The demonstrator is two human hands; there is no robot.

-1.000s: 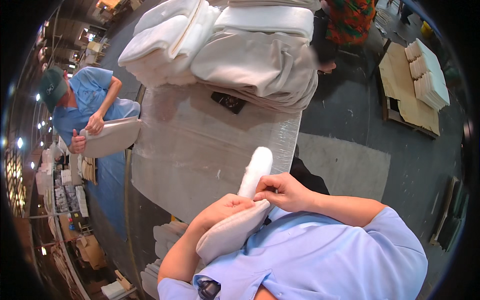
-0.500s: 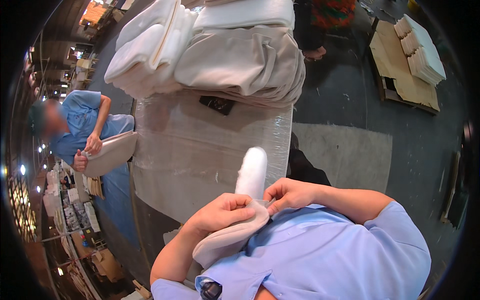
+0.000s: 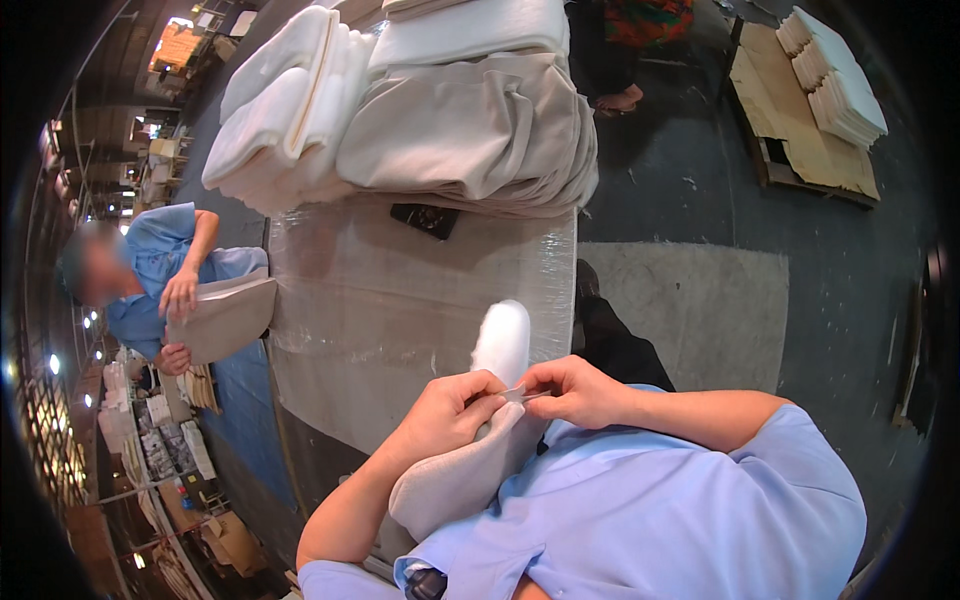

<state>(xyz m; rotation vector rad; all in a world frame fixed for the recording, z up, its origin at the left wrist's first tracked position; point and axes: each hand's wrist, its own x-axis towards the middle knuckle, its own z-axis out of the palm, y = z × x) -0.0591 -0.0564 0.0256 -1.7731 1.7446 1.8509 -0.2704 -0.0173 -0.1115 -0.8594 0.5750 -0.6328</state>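
Close to my body, a beige fabric piece (image 3: 450, 482) lies folded along my left forearm. My left hand (image 3: 445, 415) pinches its upper edge, thumb against forefinger. My right hand (image 3: 580, 393) grips the same edge just beside it, and the fingertips of both hands nearly meet. Past the hands, a rounded end of fluffy white padding (image 3: 503, 338) stands out over the table; its lower part is hidden behind my fingers. Whether the padding sits inside the fabric I cannot tell.
Ahead is a plastic-covered table (image 3: 400, 300) bearing a beige fabric stack (image 3: 450, 130), white padding piles (image 3: 285, 110) and a small dark object (image 3: 426, 219). A co-worker (image 3: 165, 250) at left handles a beige piece (image 3: 232, 318). Rightward, a low pallet (image 3: 775, 110) carries white stacked pieces (image 3: 840, 85).
My hands have drawn closer together along the fabric edge, which is now pulled up between the fingertips. The co-worker's hands have moved apart on their beige piece. The view has shifted slightly.
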